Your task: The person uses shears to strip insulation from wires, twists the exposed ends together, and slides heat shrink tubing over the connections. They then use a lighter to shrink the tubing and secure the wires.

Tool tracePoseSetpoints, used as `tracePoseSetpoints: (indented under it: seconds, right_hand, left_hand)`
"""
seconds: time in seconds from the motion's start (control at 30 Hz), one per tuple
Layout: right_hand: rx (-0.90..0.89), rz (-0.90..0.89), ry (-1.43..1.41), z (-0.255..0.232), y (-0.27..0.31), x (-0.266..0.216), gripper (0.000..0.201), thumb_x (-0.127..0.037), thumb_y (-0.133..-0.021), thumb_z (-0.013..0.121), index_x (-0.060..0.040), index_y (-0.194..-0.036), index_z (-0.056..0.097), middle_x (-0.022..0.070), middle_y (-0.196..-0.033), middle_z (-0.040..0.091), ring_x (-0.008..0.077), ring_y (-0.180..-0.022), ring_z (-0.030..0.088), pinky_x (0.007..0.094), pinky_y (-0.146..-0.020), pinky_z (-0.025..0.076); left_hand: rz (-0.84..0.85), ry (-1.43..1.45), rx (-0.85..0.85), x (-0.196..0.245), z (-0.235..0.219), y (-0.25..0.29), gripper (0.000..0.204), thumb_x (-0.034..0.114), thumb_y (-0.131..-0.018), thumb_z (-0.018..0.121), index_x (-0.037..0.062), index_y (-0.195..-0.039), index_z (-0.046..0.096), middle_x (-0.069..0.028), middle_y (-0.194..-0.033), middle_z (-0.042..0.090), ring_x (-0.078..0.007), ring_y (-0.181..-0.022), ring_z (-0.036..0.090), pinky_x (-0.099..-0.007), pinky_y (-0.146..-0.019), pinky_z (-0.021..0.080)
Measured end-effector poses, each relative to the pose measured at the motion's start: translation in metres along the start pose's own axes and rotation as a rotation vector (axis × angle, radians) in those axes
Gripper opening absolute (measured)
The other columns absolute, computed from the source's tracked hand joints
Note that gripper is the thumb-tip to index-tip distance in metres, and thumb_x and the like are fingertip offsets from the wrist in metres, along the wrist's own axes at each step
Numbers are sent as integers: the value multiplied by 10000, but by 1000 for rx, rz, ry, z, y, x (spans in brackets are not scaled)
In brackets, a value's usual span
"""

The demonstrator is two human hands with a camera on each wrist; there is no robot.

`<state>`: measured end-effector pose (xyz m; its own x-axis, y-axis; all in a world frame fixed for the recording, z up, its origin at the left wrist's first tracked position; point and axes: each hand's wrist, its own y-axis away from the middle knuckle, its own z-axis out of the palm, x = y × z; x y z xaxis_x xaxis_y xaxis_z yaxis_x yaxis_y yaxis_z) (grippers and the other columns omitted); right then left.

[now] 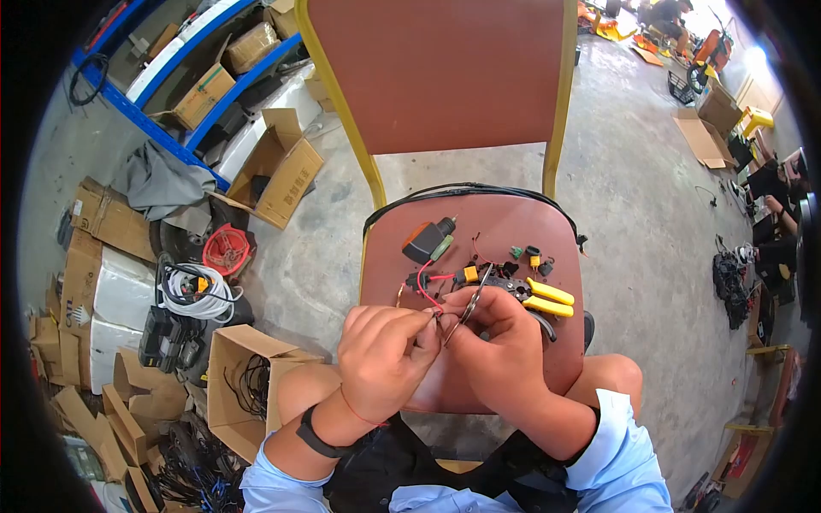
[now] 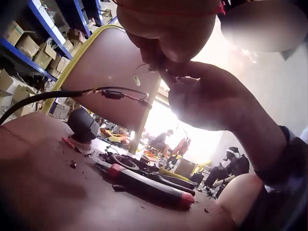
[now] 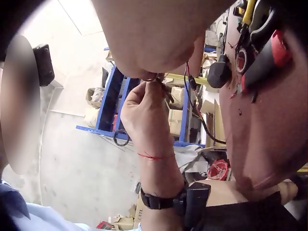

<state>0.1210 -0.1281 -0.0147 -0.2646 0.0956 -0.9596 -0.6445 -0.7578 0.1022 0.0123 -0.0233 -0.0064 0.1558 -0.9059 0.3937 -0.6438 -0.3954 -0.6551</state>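
In the head view my left hand (image 1: 380, 355) pinches the end of a thin red wire (image 1: 422, 286), which loops down from a small black connector (image 1: 416, 280). My right hand (image 1: 505, 350) meets it fingertip to fingertip, holding a thin dark wire strand (image 1: 472, 301) with a shiny stretch that sticks up past the thumb. Fingers hide the exact meeting point. Both hands are raised over the chair seat (image 1: 393, 214). On the seat lie yellow-handled pliers (image 1: 547, 297), a yellow plug (image 1: 469, 274) and a black indicator lamp (image 1: 428, 239) with an orange lens.
A red-and-black handled tool (image 2: 149, 185) lies on the seat. Black cable (image 1: 466, 186) runs along the seat's back edge. At left stand an open carton (image 1: 235, 376), coiled white cable (image 1: 197, 291) and blue shelving (image 1: 154, 128). People sit farther off at right.
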Motion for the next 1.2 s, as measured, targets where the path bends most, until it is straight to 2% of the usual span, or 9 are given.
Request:
tracePoseSetpoints:
  seconds: [0.1, 0.3, 0.5, 0.7, 0.8, 1.0, 1.1, 1.2]
  right_hand:
    - [-33, 26, -88, -3, -3, 2, 216, 11, -886, 652, 18, -1100, 619, 62, -972, 703, 93, -891, 651, 242, -794, 518]
    - [-40, 163, -263, -5, -5, -7, 204, 32, -900, 657, 5, -1094, 601, 70, -1010, 689, 111, -925, 652, 254, -825, 524]
    - [-18, 318, -374, -9, -8, -9, 228, 63, -883, 622, 36, -1108, 591, 100, -1013, 689, 141, -940, 664, 271, -855, 519]
    - [25, 316, -383, -9, -6, -7, 239, 69, -872, 632, 32, -1104, 589, 101, -1027, 679, 142, -949, 658, 267, -857, 517]
    - [35, 306, -382, -8, -6, -7, 243, 69, -871, 635, 33, -1107, 587, 103, -1039, 675, 141, -952, 655, 265, -859, 517]
    - [25, 295, -382, -8, -5, -9, 220, 67, -889, 649, 6, -1094, 596, 85, -1011, 676, 135, -940, 659, 264, -864, 530]
    - [15, 300, -397, -8, -7, -9, 208, 61, -896, 657, -12, -1083, 604, 72, -991, 682, 131, -922, 662, 262, -856, 535]
    - [4, 302, -407, -11, -8, -8, 203, 56, -897, 657, -16, -1081, 607, 69, -987, 688, 127, -912, 664, 261, -847, 536]
  left_hand:
    - [-54, 73, -33, -2, -2, 0, 126, 18, -780, 767, 27, -881, 691, -94, -802, 685, -257, -722, 652, -345, -678, 491]
    - [-355, 329, -90, -2, -1, 4, 115, 41, -780, 769, 31, -882, 716, -90, -835, 702, -268, -751, 653, -356, -701, 501]
    - [-54, 155, -113, -7, 4, 2, 144, -27, -781, 753, 17, -906, 694, -98, -813, 689, -246, -709, 643, -333, -681, 499]
    - [-74, 188, -76, -5, 7, 2, 150, -29, -779, 754, 20, -905, 692, -102, -808, 684, -248, -708, 640, -331, -667, 492]
    - [-186, 219, -112, -4, 6, 4, 146, 7, -765, 766, 30, -895, 704, -104, -843, 696, -272, -747, 652, -349, -672, 509]
    - [-364, 398, -128, -5, 5, 7, 137, 7, -817, 751, 11, -950, 716, -115, -886, 701, -183, -722, 667, -275, -608, 537]
    - [-379, 438, -132, -6, 4, 7, 120, 8, -849, 736, 11, -966, 712, -107, -907, 701, -140, -747, 675, -257, -621, 544]
    - [-545, 559, -133, -4, 6, 9, 118, 18, -872, 728, 7, -989, 711, -81, -918, 704, -117, -781, 678, -255, -638, 554]
